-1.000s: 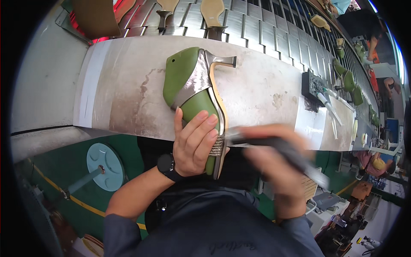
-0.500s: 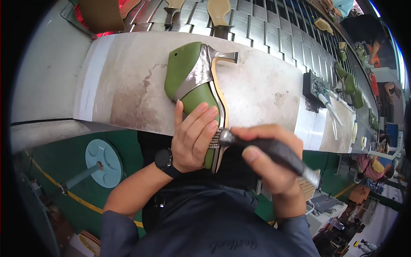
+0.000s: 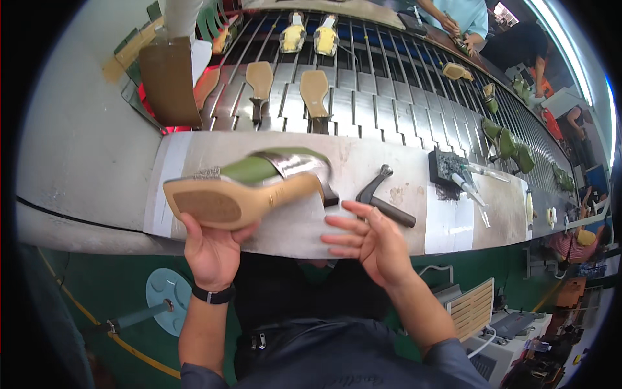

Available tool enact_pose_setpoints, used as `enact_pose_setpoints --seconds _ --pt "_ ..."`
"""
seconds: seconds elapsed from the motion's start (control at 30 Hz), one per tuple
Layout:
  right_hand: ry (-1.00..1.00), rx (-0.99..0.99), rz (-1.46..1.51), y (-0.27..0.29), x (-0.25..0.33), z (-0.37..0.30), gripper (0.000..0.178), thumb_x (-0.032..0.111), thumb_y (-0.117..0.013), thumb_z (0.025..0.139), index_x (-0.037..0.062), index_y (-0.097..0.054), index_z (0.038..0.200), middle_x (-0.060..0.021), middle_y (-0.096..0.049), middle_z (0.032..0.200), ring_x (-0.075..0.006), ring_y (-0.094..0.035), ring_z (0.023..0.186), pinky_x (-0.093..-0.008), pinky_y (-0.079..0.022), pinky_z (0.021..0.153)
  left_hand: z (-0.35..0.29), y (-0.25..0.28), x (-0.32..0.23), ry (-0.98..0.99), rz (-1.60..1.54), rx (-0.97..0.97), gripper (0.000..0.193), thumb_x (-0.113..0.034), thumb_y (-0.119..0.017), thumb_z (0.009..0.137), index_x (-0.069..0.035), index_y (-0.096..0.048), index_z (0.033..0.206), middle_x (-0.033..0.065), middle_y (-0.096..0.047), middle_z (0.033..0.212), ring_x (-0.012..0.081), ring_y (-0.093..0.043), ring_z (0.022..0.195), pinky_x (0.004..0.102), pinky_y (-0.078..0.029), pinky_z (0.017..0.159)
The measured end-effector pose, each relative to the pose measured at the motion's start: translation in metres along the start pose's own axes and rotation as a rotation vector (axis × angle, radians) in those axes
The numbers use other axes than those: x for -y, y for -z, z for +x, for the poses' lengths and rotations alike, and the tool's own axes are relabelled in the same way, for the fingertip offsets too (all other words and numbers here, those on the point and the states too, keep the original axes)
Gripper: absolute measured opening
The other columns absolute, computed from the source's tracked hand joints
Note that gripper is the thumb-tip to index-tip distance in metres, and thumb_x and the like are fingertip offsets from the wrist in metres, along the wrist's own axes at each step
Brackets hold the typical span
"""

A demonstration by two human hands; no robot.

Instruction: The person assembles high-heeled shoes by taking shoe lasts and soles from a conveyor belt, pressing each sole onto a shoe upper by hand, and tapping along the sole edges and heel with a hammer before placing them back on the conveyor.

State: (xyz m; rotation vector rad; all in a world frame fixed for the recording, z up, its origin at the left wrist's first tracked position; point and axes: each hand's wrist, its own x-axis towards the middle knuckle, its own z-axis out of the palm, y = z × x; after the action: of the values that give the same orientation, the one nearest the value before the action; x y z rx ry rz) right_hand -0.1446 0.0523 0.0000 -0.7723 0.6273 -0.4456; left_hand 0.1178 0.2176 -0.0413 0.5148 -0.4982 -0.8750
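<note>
A high-heeled sandal (image 3: 272,198) on a green shoe last (image 3: 249,171) is tilted over the near side of the worktable, its tan sole turned toward me. Silver straps cross the last, and the heel points right. My left hand (image 3: 215,254) grips the sandal from below at its toe end. To the right of the heel, my right hand (image 3: 383,249) is open with its fingers spread, holding nothing. A dark-handled hammer (image 3: 387,209) lies on the table just beyond that hand.
Past the worktable (image 3: 363,152) runs a slatted metal conveyor (image 3: 402,110) carrying several sandals. A black box of small bits (image 3: 447,166) and white tubes (image 3: 472,192) lie on the right. A brown board (image 3: 170,84) stands far left. Across the conveyor, a person in light blue (image 3: 463,18) handles a shoe.
The hammer has left my right hand and lies on the table. My left hand has moved left with the sandal, which has turned from upright in view to sideways, sole toward me.
</note>
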Motion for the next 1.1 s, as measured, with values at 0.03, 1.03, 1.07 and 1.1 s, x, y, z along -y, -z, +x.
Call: enact_pose_setpoints --seconds 0.03,1.03,1.07,1.1 --pt "-0.08 0.038 0.12 0.002 -0.008 0.005 0.074 0.059 -0.036 0.112 0.0 -0.04 0.157 -0.0303 -0.061 0.143 -0.0471 -0.071 0.117 -0.0498 -0.063 0.095 -0.001 0.001 -0.003 0.108 -0.154 0.122 0.071 -0.058 -0.041 0.112 -0.008 -0.036 0.162 0.0196 -0.049 0.161 0.0437 -0.051 0.145 0.0596 -0.054 0.112" --pt "0.924 -0.308 -1.544 0.006 0.083 0.218 0.03 0.023 -0.074 0.091 0.0067 -0.077 0.115 -0.0162 -0.076 0.118 -0.0354 -0.071 0.111 -0.0454 -0.057 0.094 0.029 -0.025 0.039 -0.486 1.806 0.357 0.026 -0.011 -0.081 0.08 -0.002 -0.074 0.104 0.0138 -0.076 0.111 0.0359 -0.072 0.104 0.0453 -0.057 0.087" --pt "0.654 -0.298 -1.668 0.013 0.087 0.228 0.027 0.026 -0.074 0.091 0.0075 -0.078 0.111 -0.0158 -0.078 0.11 -0.0351 -0.073 0.104 -0.0457 -0.058 0.089 0.032 -0.027 0.04 -0.432 1.774 0.375 0.026 -0.01 -0.081 0.08 -0.002 -0.075 0.104 0.0148 -0.076 0.112 0.0367 -0.072 0.105 0.045 -0.057 0.088" --pt "0.375 -0.277 -1.767 0.018 0.091 0.236 0.025 0.028 -0.074 0.092 0.0084 -0.08 0.107 -0.0155 -0.079 0.102 -0.0348 -0.075 0.097 -0.046 -0.059 0.084 0.035 -0.029 0.038 -0.377 1.746 0.39 0.026 -0.01 -0.081 0.08 -0.002 -0.075 0.104 0.0158 -0.075 0.112 0.0374 -0.071 0.106 0.0448 -0.057 0.09"
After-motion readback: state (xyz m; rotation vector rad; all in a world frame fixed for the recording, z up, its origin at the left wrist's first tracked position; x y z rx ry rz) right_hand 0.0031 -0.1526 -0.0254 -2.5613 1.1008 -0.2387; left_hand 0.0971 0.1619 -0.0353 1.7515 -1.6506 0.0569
